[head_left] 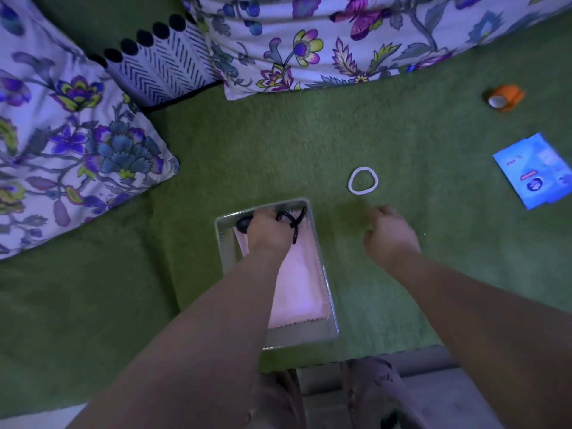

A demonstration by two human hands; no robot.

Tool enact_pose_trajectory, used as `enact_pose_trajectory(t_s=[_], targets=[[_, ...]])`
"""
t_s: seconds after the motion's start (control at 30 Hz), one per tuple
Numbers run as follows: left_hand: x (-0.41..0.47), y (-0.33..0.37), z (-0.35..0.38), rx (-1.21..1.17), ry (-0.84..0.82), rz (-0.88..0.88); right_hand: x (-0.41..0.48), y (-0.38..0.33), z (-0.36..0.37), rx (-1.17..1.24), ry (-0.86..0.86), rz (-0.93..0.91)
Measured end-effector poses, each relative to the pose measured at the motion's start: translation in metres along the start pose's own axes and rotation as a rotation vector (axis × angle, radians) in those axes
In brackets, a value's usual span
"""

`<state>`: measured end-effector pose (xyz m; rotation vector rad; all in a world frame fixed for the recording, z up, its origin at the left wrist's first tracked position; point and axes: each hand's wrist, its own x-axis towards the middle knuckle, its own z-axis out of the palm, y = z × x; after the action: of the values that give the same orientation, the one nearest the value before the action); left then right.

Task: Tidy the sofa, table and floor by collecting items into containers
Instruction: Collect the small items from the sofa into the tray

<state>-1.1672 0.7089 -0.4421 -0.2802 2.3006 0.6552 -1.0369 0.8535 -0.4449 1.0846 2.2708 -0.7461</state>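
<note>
Watching this off the head cam, and the next thing I'd go for is the white hair band (362, 180), lying flat on the green sofa seat (278, 144) just ahead of the right hand (391, 236), not touching it. I'd guess it weighs next to nothing and is soft and stretchy, so it won't slip or break, but it'll flop and could snag on the fuzzy cover. I'd pinch 1 side of the loop or hook a finger through the middle rather than scoop it. The right hand hovers knuckles-up with the arm reaching forward; it's blurry, but the fingers look loosely curled under with nothing in them. The left hand (267, 233) is down inside the far end of the clear container (322, 258), back of the hand up, fingers curled round some black hair bands (292, 222) that poke out on its right side. Same deal with those, I reckon: limp, light, easy to tangle. There's a dark round thing (244, 226) just left of that hand, can't tell what it is. A pink liner (297, 289) runs under the wrist. Way off to the right of the right hand sit an orange tape roll (506, 96) and a blue card (535, 170), both out of reach from here.
</note>
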Motion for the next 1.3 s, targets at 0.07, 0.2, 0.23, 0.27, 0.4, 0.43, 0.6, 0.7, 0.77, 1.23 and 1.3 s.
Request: enact_pose_trajectory(t_s=[0.07, 0.2, 0.23, 0.27, 0.4, 0.43, 0.6, 0.7, 0.77, 1.23, 1.3], targets=[[-0.005, -0.007, -0.006, 0.015, -0.005, -0.001, 0.003, -0.002, -0.004, -0.091, -0.030, -0.035], [-0.007, -0.025, -0.024, 0.115, 0.011, 0.015, 0.014, -0.012, -0.012, -0.209, -0.116, -0.090], [-0.007, -0.028, -0.027, 0.124, 0.014, 0.001, 0.017, -0.014, -0.013, -0.222, -0.136, -0.089], [-0.006, -0.033, -0.029, 0.111, 0.011, -0.006, 0.020, -0.015, -0.013, -0.234, -0.155, -0.084], [-0.002, -0.036, -0.031, 0.067, 0.018, -0.033, 0.034, -0.019, -0.014, -0.312, -0.211, -0.084], [-0.003, -0.036, -0.032, 0.051, 0.020, -0.043, 0.037, -0.020, -0.013, -0.329, -0.225, -0.090], [-0.002, -0.037, -0.032, 0.012, 0.020, -0.036, 0.043, -0.022, -0.008, -0.314, -0.274, -0.073], [-0.009, -0.035, -0.038, 0.010, 0.052, -0.041, 0.038, -0.027, -0.010, -0.264, -0.215, -0.087], [-0.016, -0.034, -0.044, 0.023, 0.072, -0.048, 0.029, -0.029, -0.011, -0.240, -0.153, -0.141], [-0.053, -0.048, -0.104, 0.247, 0.121, -0.117, -0.048, -0.081, -0.005, -0.368, -0.123, -0.759], [-0.050, -0.058, -0.110, 0.289, 0.104, -0.118, -0.054, -0.087, 0.004, -0.424, -0.165, -0.780]])
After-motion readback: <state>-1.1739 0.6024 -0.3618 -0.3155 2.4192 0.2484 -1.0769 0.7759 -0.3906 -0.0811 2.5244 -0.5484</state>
